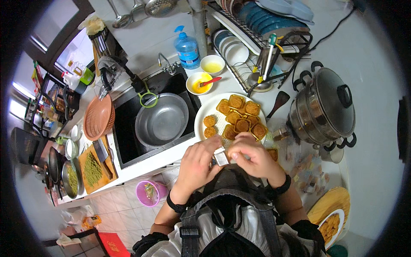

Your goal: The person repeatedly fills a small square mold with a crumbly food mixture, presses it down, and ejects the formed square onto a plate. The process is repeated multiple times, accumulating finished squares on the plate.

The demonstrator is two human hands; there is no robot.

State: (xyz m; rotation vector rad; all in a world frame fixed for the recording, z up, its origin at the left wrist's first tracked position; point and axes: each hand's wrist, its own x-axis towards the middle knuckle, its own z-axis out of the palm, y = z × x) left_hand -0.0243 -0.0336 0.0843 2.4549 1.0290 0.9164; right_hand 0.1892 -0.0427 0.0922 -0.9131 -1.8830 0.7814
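My left hand [200, 159] grips a small whitish ridged piece [221, 156], maybe packaging, at the near rim of a round white perforated tray [203, 110]. Beside it, my right hand [249, 152] has its fingers curled inward; whether it pinches anything is hidden. On the tray lie several golden-brown mooncakes [242, 125] in gold plastic holders, piled on one another. Two bare mooncakes [209, 121] rest apart at the tray's left. Another mooncake in a holder [272, 154] sits to the right of my right hand.
Left of the tray, a metal basin [162, 119] stands in the black sink [125, 138]. Behind are a bowl of egg yolk with a red brush [210, 81] and a bowl of pale liquid [212, 66]. A steamer pot [321, 106] and clear plastic packets [305, 167] lie right.
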